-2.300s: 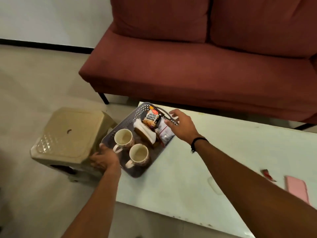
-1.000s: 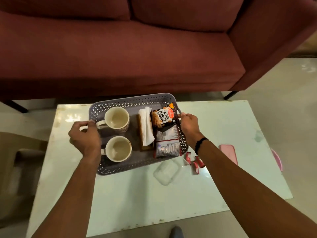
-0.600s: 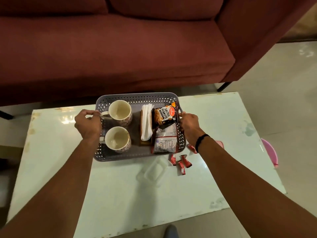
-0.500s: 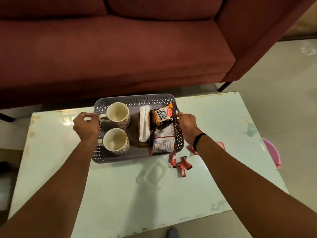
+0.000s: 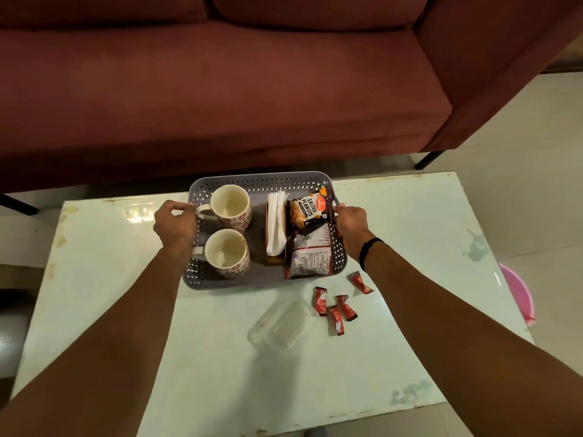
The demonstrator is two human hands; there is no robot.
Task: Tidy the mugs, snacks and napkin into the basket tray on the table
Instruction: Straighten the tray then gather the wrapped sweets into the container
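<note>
Since a couple of seconds ago the basket tray (image 5: 262, 181) has travelled from the far left corner of the table (image 5: 410, 234), beside a beige stool, to the middle of its back edge in front of the sofa (image 5: 220, 89). The left hand (image 5: 174, 225) has its fingers curled round the tray's left rim, and the right hand (image 5: 350, 223) grasps the right rim in the same way. Inside, the two mugs (image 5: 231, 209) stand upright on the left with their handles pointing left, the white napkins (image 5: 277, 225) sit upright in the middle, and the peanut packet (image 5: 307, 211) lies on a second snack packet (image 5: 310, 258) on the right. So the loading looks largely done. What may be left are four small red sachets (image 5: 336, 305) lying on the table just in front of the tray's right corner, next to a clear plastic box (image 5: 284, 324). The tray's long axis runs left to right, roughly parallel with the sofa front, its long side facing the person.
</note>
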